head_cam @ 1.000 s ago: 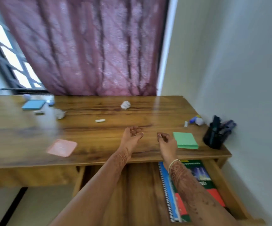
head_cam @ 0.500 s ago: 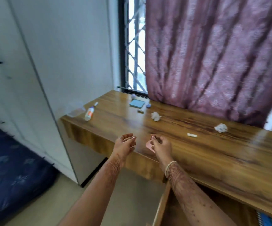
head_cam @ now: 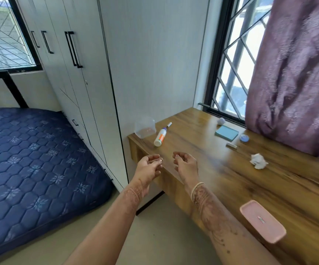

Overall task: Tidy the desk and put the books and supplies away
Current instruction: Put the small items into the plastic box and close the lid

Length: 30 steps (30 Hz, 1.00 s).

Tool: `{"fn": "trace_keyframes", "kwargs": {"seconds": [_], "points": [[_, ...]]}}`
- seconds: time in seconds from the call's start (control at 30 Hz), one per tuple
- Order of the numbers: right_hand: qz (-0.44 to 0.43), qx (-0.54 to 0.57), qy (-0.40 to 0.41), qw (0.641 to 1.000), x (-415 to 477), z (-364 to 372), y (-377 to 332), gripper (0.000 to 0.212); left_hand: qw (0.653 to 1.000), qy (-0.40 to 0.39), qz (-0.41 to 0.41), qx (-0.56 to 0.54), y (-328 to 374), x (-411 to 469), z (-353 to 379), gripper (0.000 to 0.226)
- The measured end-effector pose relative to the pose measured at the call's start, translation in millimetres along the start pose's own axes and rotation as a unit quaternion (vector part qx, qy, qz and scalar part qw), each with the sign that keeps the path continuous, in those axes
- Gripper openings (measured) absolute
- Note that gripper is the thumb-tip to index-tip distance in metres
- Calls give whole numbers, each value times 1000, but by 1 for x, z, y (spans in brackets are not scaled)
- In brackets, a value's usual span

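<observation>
Swinging left since a second ago, both empty, loosely curled hands, left hand (head_cam: 149, 165) and right hand (head_cam: 185, 163), hover near the wooden desk's (head_cam: 231, 180) left corner; the white glue bottle (head_cam: 161, 135) lying there could roll off if nudged.

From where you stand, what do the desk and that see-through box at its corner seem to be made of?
Desk: wood or wood-look laminate, glossy; streaked brown grain with window glare on it. See-through box: probably thin clear plastic; the wall shows through its faintly cloudy sides.

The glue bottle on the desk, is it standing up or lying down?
Lying down. The glue bottle rests on its side on the desk, its tip toward the window.
</observation>
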State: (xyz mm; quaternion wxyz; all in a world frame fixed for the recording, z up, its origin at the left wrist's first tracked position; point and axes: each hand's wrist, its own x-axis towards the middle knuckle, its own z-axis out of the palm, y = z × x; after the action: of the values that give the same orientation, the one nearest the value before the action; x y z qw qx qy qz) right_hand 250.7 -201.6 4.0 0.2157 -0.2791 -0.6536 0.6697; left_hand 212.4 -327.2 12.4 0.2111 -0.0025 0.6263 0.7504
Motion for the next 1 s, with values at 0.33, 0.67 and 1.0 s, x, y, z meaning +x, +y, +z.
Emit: {"fn": "trace_keyframes", "kwargs": {"seconds": [0.33,0.67,1.0], "points": [[33,-30,-9,999,94,54,5,19,999,32,11,33,30,119,-14,16],[-4,-88,-33,996,149,112,-15,15,999,45,15,21,47,181,-38,16],[-75,-329,-41,940,201,171,-23,65,1000,16,-17,13,46,233,-75,20]]}}
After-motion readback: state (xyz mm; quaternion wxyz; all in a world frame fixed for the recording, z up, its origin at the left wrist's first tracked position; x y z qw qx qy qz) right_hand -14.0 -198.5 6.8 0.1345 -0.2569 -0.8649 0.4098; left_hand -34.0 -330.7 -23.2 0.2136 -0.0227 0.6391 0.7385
